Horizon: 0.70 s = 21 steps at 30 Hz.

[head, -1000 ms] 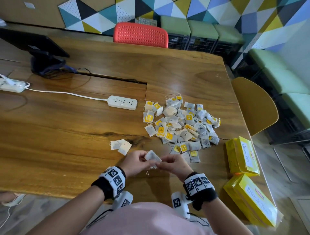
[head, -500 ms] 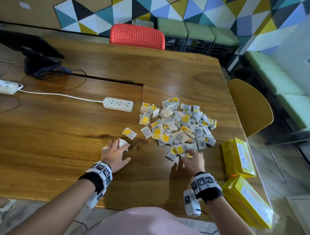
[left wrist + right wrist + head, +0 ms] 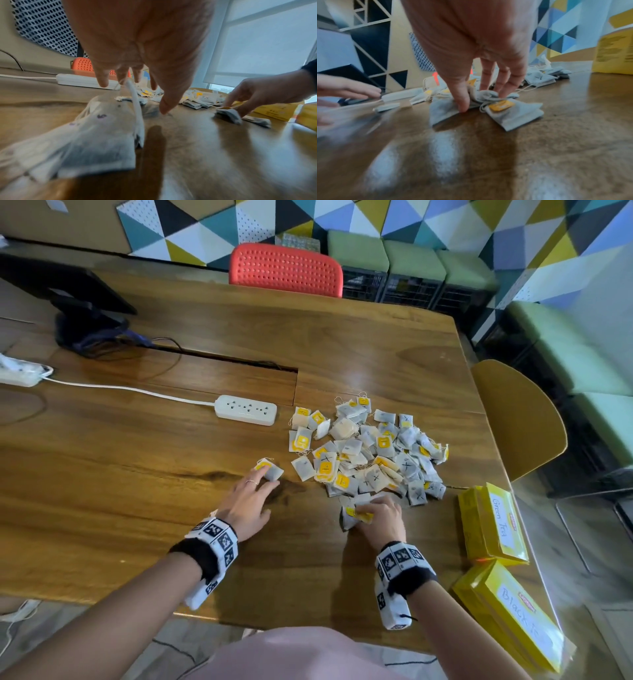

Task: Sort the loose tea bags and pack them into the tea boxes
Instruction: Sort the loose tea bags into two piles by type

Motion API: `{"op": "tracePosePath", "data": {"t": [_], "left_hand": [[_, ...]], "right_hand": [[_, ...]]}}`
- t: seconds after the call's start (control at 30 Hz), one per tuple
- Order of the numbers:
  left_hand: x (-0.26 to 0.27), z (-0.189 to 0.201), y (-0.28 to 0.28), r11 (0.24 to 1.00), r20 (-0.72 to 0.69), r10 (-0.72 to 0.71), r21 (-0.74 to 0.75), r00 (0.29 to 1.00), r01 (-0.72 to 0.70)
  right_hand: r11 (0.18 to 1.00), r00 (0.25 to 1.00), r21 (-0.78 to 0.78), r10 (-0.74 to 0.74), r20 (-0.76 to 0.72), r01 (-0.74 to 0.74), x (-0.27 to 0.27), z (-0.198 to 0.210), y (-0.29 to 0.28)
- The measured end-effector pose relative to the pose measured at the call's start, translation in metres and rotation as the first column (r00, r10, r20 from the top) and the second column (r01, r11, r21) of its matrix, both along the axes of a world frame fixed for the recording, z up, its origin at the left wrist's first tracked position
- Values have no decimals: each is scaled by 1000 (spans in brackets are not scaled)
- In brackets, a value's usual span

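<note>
Right hand [image 3: 378, 513] is pinching a couple of soft grey tea bags [image 3: 505, 112] with yellow tags, at the near edge of the pile [image 3: 370, 450]. Left hand [image 3: 248, 501] has its fingers straight, tips on a lone yellow-tagged bag [image 3: 269, 469] left of the pile. Yellow tea boxes [image 3: 489, 522] sit to the right.

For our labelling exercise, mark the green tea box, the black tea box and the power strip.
green tea box [image 3: 500, 523], head view, handwritten white label.
black tea box [image 3: 520, 616], head view, its label.
power strip [image 3: 246, 409], head view, socket face.
</note>
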State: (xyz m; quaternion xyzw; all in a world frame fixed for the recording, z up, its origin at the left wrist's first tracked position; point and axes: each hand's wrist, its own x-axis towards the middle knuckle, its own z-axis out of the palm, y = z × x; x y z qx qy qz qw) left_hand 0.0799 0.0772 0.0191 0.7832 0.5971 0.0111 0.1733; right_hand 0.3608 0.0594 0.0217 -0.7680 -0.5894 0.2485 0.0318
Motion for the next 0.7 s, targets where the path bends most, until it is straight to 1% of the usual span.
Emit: {"op": "tracePosePath", "data": {"t": [0.07,0.13,0.17,0.23,0.27,0.3,0.37,0.4,0.43,0.47,0.5,0.53,0.6,0.67,0.7], "left_hand": [[5,-1,16,996,-68,-63,-71,996,58],[5,-2,24,984,-146,-65,-177,987,38],[5,-4,23,978,-186,-67,-205,980,28],[3,-7,17,982,-241,-56,-187,969,10],[1,-9,12,987,-256,-40,-158,966,-1],[-2,-10,6,992,-272,-25,-126,962,-10],[-5,-12,-5,998,-302,3,-66,953,-24],[-6,-11,-10,999,-306,21,-39,952,-34],[-5,-9,-15,999,-299,41,-14,953,-47],[-3,-6,-18,998,-279,57,13,959,-55],[1,-3,-20,998,-240,62,40,969,-54],[6,0,-21,997,-180,55,68,982,-43],[20,7,-24,994,4,11,112,1000,-11],[36,16,-26,992,185,-46,125,982,23],[43,20,-25,994,262,-58,107,963,30]], "right_hand": [[997,992,27,-74,-104,77,5,5,0],[983,959,22,-173,-225,183,11,13,0],[974,937,20,-211,-278,226,14,16,-1],[953,876,0,-278,-394,303,21,18,-3],[936,815,-38,-325,-480,351,24,19,-5],[906,717,-104,-391,-576,410,26,19,-7],[821,454,-272,-518,-725,502,29,22,-11],[787,329,-344,-550,-768,513,29,24,-13],[767,233,-399,-565,-791,503,29,28,-15],[755,163,-438,-572,-804,489,28,31,-16],[748,118,-467,-578,-808,471,27,33,-18],[747,89,-486,-581,-809,453,25,35,-19],[757,60,-508,-579,-813,412,18,39,-24],[773,59,-515,-573,-817,369,10,42,-26],[780,56,-518,-570,-820,351,6,43,-26]]}}
